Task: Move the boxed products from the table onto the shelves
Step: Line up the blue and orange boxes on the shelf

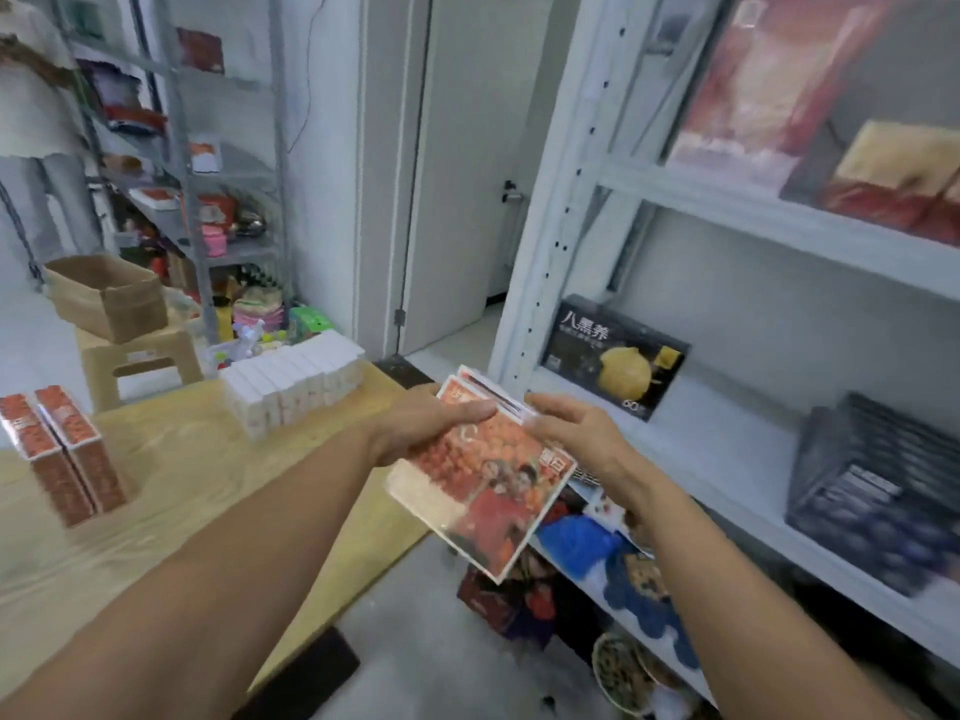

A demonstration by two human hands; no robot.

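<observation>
Several red boxes in mid-air between counter and shelf, gripped by left hand, thumb on top, far edge pinched by bent fingers of right hand. Likely midway: white boxes and red packs left on counter, dark boxes already shelved

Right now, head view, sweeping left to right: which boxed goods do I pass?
Red boxes on the table → white boxes in a row → held red boxes → black box on the shelf → dark stacked boxes.
</observation>
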